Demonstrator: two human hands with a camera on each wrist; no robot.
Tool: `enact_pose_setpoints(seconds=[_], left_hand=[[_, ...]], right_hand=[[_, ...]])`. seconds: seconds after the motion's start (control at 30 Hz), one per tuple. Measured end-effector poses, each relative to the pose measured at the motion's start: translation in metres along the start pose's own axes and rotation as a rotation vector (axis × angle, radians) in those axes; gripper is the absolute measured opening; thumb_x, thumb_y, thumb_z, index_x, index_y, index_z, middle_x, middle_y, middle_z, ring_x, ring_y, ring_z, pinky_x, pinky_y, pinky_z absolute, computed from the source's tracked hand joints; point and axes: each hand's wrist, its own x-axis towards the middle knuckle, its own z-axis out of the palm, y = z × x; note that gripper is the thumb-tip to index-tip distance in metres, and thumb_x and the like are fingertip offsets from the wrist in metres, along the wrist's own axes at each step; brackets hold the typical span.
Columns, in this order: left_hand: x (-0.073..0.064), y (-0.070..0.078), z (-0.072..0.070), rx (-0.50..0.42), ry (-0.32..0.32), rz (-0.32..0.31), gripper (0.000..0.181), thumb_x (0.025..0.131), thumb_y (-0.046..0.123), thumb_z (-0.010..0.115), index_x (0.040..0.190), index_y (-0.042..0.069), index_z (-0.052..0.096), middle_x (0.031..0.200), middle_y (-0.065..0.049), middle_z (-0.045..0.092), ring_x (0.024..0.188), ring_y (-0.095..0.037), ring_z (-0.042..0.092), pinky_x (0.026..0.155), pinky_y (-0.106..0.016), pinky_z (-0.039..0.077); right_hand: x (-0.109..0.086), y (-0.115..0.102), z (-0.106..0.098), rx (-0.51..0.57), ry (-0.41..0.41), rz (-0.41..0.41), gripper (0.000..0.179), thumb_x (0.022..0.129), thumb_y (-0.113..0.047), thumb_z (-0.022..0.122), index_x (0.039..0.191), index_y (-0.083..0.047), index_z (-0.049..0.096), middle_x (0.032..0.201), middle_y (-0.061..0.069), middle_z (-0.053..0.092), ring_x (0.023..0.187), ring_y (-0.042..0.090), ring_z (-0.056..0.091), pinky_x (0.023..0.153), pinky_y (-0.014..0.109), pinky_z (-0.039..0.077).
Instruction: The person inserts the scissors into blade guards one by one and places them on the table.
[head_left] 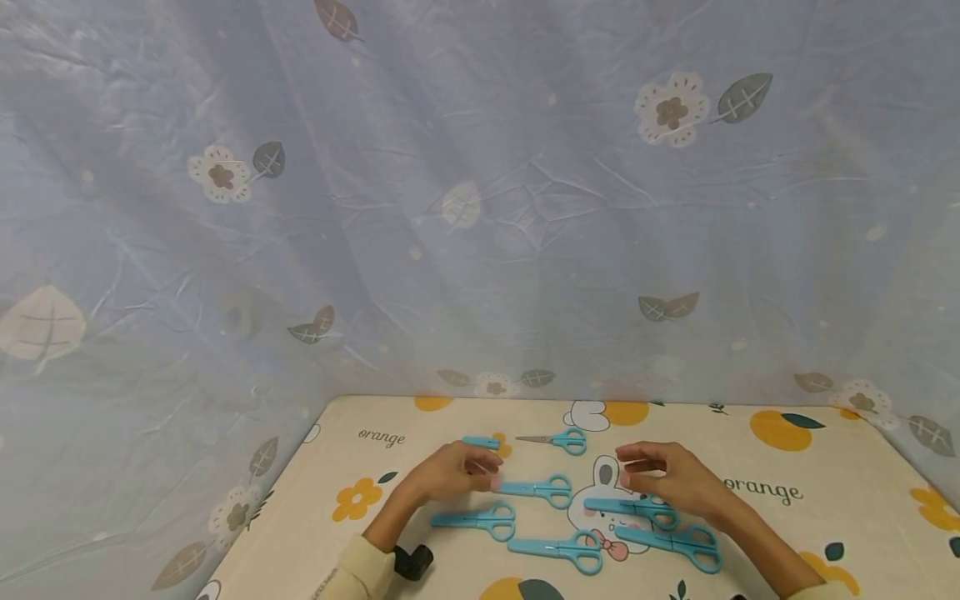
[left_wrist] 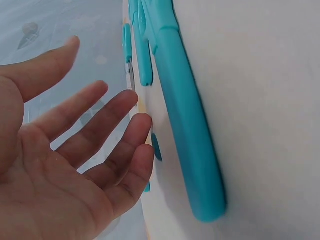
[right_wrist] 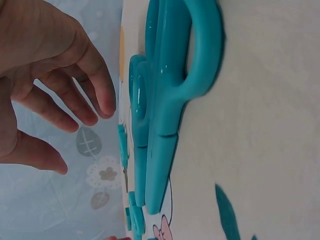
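Note:
Several light-blue scissors lie on the tablecloth, most with their blades inside blue covers. In the head view, one pair of scissors at the back has bare metal blades, and a loose blue blade cover lies to its left. My left hand is held by the tip of the middle covered scissors, fingers loosely bent around nothing; the left wrist view shows the bare palm. Over two covered scissors on the right hovers my right hand, fingers relaxed and holding nothing.
Two more covered scissors lie toward the front. Orange and rabbit prints cover the cream tablecloth. Behind and left of the table hangs a pale flowered curtain. A black object sits beside the left wrist.

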Motion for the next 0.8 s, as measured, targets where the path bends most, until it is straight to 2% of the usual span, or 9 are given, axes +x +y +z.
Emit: enact_pose_setpoints(seconds=[0.27, 0.47, 0.8], left_hand=[[-0.003, -0.009, -0.009, -0.007, 0.009, 0.005, 0.057, 0.102, 0.032, 0.075, 0.151, 0.006, 0.061, 0.144, -0.016, 0.069, 0.130, -0.039, 0.067, 0.108, -0.058, 0.055], [-0.005, -0.011, -0.015, -0.025, 0.049, 0.013, 0.059, 0.103, 0.033, 0.075, 0.152, 0.005, 0.060, 0.152, -0.019, 0.063, 0.140, -0.047, 0.058, 0.110, -0.063, 0.051], [0.000, -0.024, -0.017, -0.040, 0.118, 0.032, 0.074, 0.101, 0.035, 0.076, 0.162, 0.006, 0.046, 0.168, -0.019, 0.046, 0.156, -0.045, 0.040, 0.121, -0.065, 0.041]], right_hand=[[0.008, 0.002, 0.000, 0.011, -0.049, -0.010, 0.076, 0.100, -0.026, 0.078, 0.160, 0.003, 0.044, 0.164, 0.031, 0.044, 0.148, 0.056, 0.046, 0.102, 0.050, 0.060], [0.016, 0.001, 0.000, -0.012, -0.064, -0.025, 0.083, 0.100, -0.027, 0.078, 0.165, 0.003, 0.036, 0.169, 0.034, 0.034, 0.144, 0.060, 0.048, 0.105, 0.060, 0.057], [0.030, 0.005, 0.008, -0.036, -0.069, -0.089, 0.087, 0.100, -0.029, 0.078, 0.167, 0.002, 0.032, 0.171, 0.037, 0.024, 0.140, 0.066, 0.047, 0.106, 0.061, 0.055]])
